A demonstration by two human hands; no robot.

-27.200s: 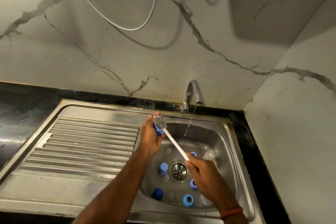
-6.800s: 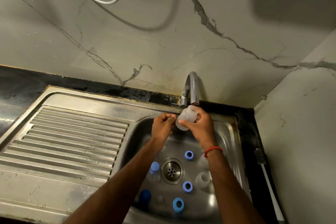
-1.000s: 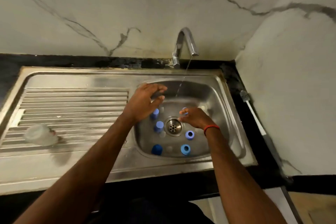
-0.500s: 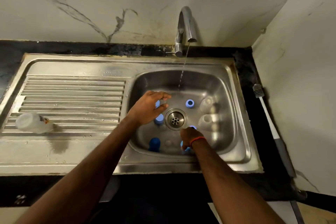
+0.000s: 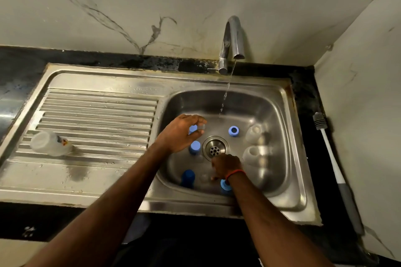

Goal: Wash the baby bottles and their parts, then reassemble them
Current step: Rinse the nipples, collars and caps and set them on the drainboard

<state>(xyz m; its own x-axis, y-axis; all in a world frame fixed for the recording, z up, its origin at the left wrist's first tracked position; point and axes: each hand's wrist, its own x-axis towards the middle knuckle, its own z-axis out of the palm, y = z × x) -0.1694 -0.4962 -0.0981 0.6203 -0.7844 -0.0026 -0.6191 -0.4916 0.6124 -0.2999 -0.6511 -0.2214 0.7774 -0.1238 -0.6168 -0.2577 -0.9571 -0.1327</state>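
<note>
My left hand [image 5: 181,133] hovers over the left side of the sink basin [image 5: 280,136], fingers loosely curved above a light blue cap [image 5: 192,129]. Deep at the basin's front, my right hand [image 5: 225,166] has its fingers down beside a clear teat [image 5: 204,178] and a blue ring [image 5: 224,187]; its fingertips are hidden. Also on the basin floor are another blue cap [image 5: 194,147], a dark blue cap [image 5: 188,178], a blue ring [image 5: 233,130] and two clear bottles [image 5: 253,133] [image 5: 252,154]. One clear bottle [image 5: 48,143] lies on the drainboard [image 5: 97,115].
The tap [image 5: 233,39] runs a thin stream into the back of the basin. The drain [image 5: 215,148] sits in the middle. A white bottle brush [image 5: 332,158] lies on the black counter at the right, along the marble side wall.
Over the last second my right hand moved from near the drain toward the basin's front edge. My left hand stays hovering over the left caps. The view tilted down slightly.
</note>
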